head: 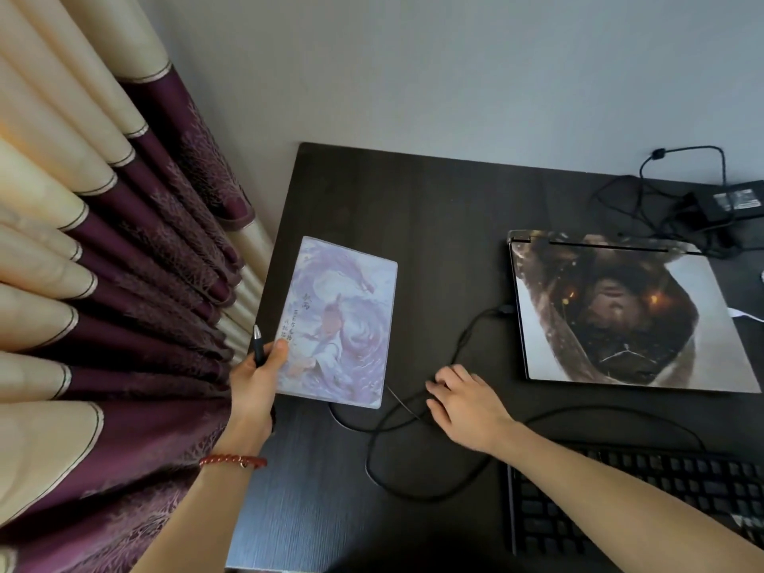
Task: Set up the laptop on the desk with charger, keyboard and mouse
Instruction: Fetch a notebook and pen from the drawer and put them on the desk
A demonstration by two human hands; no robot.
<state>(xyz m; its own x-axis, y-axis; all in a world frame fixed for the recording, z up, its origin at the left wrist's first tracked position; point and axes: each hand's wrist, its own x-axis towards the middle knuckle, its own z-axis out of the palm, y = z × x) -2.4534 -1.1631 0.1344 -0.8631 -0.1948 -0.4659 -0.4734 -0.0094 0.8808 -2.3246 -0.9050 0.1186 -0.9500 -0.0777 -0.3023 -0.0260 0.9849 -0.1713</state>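
**Setup partly done: peripherals on tabletop, laptop shut**

Curtain (103, 262) at far left: pleated cream fabric with plum bands, faint branch pattern. Left hand (254, 382) held the near-left corner of a notebook (339, 320), thumb on the cover, other fingers hidden beneath; a dark pen (259, 345) was clamped under the same thumb. Notebook: thin, flat, glossy clear sleeve over pale lilac artwork, resting on the dark wood-grain tabletop (392, 200). Likely being cleared aside, not part of the setup.

Right hand (467, 403) lay palm-down, fingers loosely curved over a dark object among the black cable loops (384, 461); probably the mouse, but it was covered, so I could not tell.

Laptop (624, 308) lay flat right of centre, lid closed, printed skin on top. One cable appeared plugged into its left edge. Keyboard (636, 498) sat near-right: black, matte keys. Charger brick (727, 204) lay far-right behind the laptop, cord tangled; whether it was connected could not be seen.

Remaining, by my reading: open lid, confirm charger, place mouse.
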